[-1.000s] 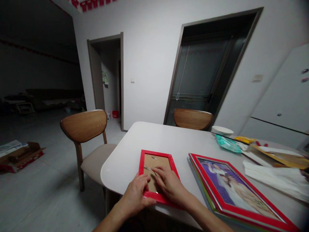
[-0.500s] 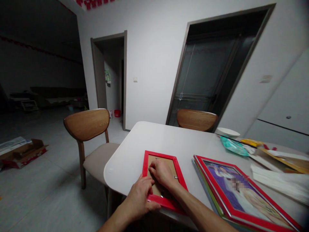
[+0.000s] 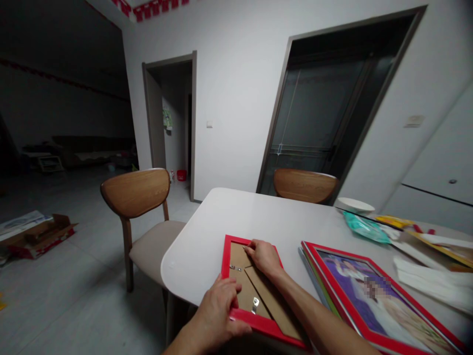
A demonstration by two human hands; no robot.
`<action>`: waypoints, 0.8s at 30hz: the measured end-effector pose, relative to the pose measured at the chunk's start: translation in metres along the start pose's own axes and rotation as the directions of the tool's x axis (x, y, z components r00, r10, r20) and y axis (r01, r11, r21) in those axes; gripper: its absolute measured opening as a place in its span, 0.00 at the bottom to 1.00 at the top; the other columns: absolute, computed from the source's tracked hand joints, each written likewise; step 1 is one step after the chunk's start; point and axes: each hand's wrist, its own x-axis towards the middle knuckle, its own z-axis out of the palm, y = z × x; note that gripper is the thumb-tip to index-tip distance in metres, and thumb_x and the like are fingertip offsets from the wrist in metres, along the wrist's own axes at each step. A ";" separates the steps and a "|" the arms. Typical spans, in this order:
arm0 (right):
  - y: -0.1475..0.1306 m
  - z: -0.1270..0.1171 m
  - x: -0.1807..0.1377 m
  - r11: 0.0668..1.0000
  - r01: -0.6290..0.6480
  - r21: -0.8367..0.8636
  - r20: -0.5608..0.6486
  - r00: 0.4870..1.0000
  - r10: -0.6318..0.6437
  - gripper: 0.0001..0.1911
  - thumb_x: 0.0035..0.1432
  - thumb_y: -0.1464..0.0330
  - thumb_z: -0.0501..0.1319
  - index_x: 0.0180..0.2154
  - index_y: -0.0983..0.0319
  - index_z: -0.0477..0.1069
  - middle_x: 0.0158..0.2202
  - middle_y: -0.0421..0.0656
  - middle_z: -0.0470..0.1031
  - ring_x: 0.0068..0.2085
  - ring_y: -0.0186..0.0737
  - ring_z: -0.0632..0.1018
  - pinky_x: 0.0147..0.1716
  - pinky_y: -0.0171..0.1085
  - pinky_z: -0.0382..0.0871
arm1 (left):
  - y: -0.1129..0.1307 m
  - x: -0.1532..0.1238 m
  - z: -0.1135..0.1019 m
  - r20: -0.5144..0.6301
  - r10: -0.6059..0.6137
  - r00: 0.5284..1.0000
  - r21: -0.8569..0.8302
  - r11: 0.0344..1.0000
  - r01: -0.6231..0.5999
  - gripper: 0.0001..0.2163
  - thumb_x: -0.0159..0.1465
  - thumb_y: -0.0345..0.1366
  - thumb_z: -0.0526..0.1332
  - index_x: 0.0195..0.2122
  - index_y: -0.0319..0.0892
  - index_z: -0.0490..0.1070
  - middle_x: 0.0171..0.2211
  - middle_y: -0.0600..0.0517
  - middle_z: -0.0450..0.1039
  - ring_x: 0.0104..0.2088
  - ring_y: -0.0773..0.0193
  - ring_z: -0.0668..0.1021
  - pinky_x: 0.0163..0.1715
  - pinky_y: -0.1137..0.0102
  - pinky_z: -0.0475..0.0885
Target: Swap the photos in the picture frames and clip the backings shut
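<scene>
A red picture frame [image 3: 225,256] lies face down at the near edge of the white table [image 3: 254,212], its brown backing board [image 3: 239,291] showing. My left hand [image 3: 221,303] grips the frame's lower left corner, thumb along the bottom edge and fingers bent over the side. At the top of the backing, my right hand [image 3: 264,256] has its fingers pinched together; what they hold, if anything, is too small to make out. A brown support leg [image 3: 275,301] slants across the board below that hand. Small metal fittings show at the left and a metal hanger [image 3: 254,304] near the bottom.
On the right, a red-framed photo [image 3: 369,330] rests on a stack of other frames. Behind it are a teal plastic packet [image 3: 364,227], a white bowl [image 3: 355,205] and white wrapping [image 3: 436,286]. Wooden chairs stand at the left [image 3: 136,192] and far side [image 3: 305,185].
My right hand has shifted right and slightly up on the backing, uncovering the support leg and metal fittings. The left hand stays on the frame's corner. The camera view has tilted slightly.
</scene>
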 end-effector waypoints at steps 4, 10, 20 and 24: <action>0.003 0.003 0.009 0.997 -0.080 -0.021 -0.011 0.997 0.079 0.11 0.46 0.63 0.54 0.25 0.61 0.71 0.28 0.47 0.74 0.30 0.39 0.73 0.27 0.34 0.58 | -0.001 -0.002 0.001 -0.005 -0.007 1.000 0.007 1.000 0.007 0.15 0.39 0.33 0.70 0.27 0.40 0.66 0.43 0.48 0.67 0.45 0.58 0.67 0.46 0.69 0.61; 0.002 0.001 0.008 0.991 -0.110 0.072 -0.061 0.992 0.114 0.10 0.44 0.65 0.54 0.23 0.64 0.70 0.27 0.50 0.74 0.30 0.42 0.73 0.27 0.36 0.59 | 0.003 -0.006 -0.001 0.043 -0.029 0.999 0.117 0.993 0.023 0.22 0.40 0.36 0.69 0.36 0.39 0.66 0.46 0.45 0.66 0.48 0.56 0.65 0.52 0.62 0.53; 0.024 -0.042 -0.046 0.789 -0.066 0.611 -0.154 0.968 0.200 0.19 0.48 0.59 0.50 0.38 0.64 0.67 0.38 0.46 0.73 0.38 0.39 0.72 0.36 0.34 0.63 | 0.022 0.004 0.002 0.162 -0.051 0.985 0.194 0.981 0.018 0.19 0.44 0.30 0.65 0.39 0.39 0.64 0.50 0.43 0.63 0.51 0.55 0.63 0.54 0.57 0.47; 0.016 -0.043 -0.089 0.215 -0.205 0.955 0.127 0.936 0.328 0.21 0.45 0.58 0.56 0.41 0.62 0.65 0.33 0.45 0.74 0.32 0.39 0.73 0.29 0.36 0.64 | 0.042 0.005 -0.016 -0.063 -0.079 0.995 -0.069 0.995 0.075 0.08 0.48 0.28 0.60 0.30 0.42 0.63 0.47 0.45 0.66 0.47 0.54 0.67 0.48 0.60 0.58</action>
